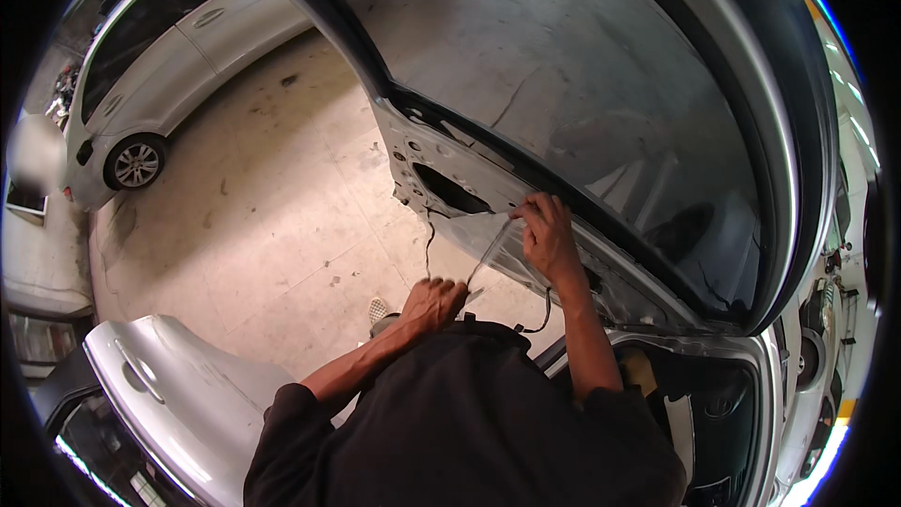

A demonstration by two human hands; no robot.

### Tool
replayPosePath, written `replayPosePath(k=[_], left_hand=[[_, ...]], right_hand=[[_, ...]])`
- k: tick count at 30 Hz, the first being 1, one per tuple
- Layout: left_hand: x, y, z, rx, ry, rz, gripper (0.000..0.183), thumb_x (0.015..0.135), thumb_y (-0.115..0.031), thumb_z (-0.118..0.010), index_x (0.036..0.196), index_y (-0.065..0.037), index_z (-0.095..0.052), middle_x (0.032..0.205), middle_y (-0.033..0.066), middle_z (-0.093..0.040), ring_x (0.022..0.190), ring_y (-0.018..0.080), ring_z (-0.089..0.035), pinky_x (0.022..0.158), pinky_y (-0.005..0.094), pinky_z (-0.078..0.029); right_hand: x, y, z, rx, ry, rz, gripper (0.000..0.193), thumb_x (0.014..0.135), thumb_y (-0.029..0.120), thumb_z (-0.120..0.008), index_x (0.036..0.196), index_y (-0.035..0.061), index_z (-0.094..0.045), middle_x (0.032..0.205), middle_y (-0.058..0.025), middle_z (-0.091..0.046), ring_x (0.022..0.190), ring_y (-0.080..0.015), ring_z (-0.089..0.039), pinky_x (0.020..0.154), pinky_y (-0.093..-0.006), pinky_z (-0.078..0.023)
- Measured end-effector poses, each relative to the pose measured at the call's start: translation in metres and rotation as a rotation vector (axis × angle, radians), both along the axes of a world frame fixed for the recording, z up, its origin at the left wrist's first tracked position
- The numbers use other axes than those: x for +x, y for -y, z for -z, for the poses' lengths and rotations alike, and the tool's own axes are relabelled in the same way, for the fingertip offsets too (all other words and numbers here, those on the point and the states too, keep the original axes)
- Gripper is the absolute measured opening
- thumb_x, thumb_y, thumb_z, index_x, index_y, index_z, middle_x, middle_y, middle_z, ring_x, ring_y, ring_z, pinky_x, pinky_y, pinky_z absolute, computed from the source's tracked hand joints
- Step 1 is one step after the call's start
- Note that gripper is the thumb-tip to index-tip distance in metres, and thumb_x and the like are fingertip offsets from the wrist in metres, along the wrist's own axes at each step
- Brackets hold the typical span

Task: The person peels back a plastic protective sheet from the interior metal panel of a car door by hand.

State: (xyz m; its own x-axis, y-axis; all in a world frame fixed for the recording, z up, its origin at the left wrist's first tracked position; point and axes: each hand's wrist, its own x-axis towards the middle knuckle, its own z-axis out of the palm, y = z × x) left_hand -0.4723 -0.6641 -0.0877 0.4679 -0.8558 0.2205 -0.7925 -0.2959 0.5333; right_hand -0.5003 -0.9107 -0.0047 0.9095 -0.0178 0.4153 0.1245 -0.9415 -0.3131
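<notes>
A car door point(402, 139) stands open in front of me, its inner metal bare, with holes and a dark oval opening. From its lower part hangs a translucent plastic sheet point(471, 228), edged by a dark strip point(490, 246) that runs slanting between my hands. Low and near my body, my left hand point(436, 303) is closed around the strip's lower end. Higher up, against the door panel, my right hand point(547, 233) pinches the sheet's upper edge, fingertips bent. My fingers partly hide the gripped spots. Just left of the sheet dangles a thin black cable point(430, 249).
The door's dark window point(582, 66) rises beyond my right hand. A second black cable point(546, 310) hangs below it. Another silver door or body panel point(178, 385) is at lower left. Across the stained floor point(272, 188) a silver car point(188, 47) is parked.
</notes>
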Motion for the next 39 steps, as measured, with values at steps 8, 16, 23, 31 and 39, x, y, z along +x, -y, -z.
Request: replayPosePath(k=[8, 16, 23, 31, 39], left_hand=[[0.004, -0.016, 0.024, 0.218, -0.149, 0.071, 0.025, 0.095, -0.029, -0.054, 0.089, -0.005, -0.052, 0.075, 0.0160, -0.065, 0.070, 0.0399, -0.063, 0.060, 0.0491, -0.049], [0.020, -0.024, 0.025, 0.219, -0.139, 0.303, 0.028, 0.092, -0.030, -0.058, 0.092, -0.003, -0.055, 0.077, 0.0165, -0.066, 0.071, 0.0389, -0.064, 0.064, 0.0489, -0.050], [0.072, -0.012, -0.036, -0.080, 0.199, 0.226, 0.030, 0.081, -0.034, -0.071, 0.090, -0.007, -0.061, 0.085, 0.0105, -0.060, 0.081, 0.0297, -0.060, 0.072, 0.0430, -0.044], [0.142, 0.080, -0.052, -0.184, 0.697, 0.276, 0.058, 0.086, -0.008, -0.055, 0.142, 0.000, -0.043, 0.155, 0.0161, -0.029, 0.144, 0.0307, -0.029, 0.117, 0.0534, -0.019], [0.148, 0.076, -0.047, -0.149, 0.729, 0.282, 0.072, 0.079, -0.011, -0.060, 0.146, 0.003, -0.035, 0.157, 0.0194, -0.023, 0.145, 0.0348, -0.025, 0.117, 0.0539, -0.017]], right_hand=[[-0.028, -0.006, -0.013, 0.405, 0.188, 0.335, 0.010, 0.084, 0.012, -0.060, 0.089, 0.0037, -0.063, 0.085, -0.0124, -0.063, 0.078, -0.0273, -0.062, 0.072, -0.0382, -0.049], [-0.018, -0.041, 0.068, 0.933, -0.062, 0.835, 0.054, 0.087, 0.053, -0.063, 0.078, -0.0004, -0.060, 0.065, -0.0133, -0.060, 0.061, -0.0237, -0.059, 0.060, -0.0377, -0.046], [0.015, -0.048, 0.090, 0.749, 0.221, 0.942, 0.045, 0.092, 0.043, -0.056, 0.085, -0.0013, -0.061, 0.075, -0.0248, -0.064, 0.077, -0.0438, -0.062, 0.068, -0.0484, -0.048], [0.010, -0.049, 0.103, 0.535, 0.313, 0.910, 0.031, 0.099, 0.029, -0.050, 0.089, -0.0003, -0.056, 0.072, -0.0258, -0.061, 0.074, -0.0462, -0.062, 0.058, -0.0502, -0.046], [-0.032, -0.100, 0.138, 0.732, 0.224, 1.076, 0.025, 0.102, 0.025, -0.047, 0.098, 0.0017, -0.055, 0.078, -0.0235, -0.064, 0.078, -0.0418, -0.065, 0.062, -0.0445, -0.048]])
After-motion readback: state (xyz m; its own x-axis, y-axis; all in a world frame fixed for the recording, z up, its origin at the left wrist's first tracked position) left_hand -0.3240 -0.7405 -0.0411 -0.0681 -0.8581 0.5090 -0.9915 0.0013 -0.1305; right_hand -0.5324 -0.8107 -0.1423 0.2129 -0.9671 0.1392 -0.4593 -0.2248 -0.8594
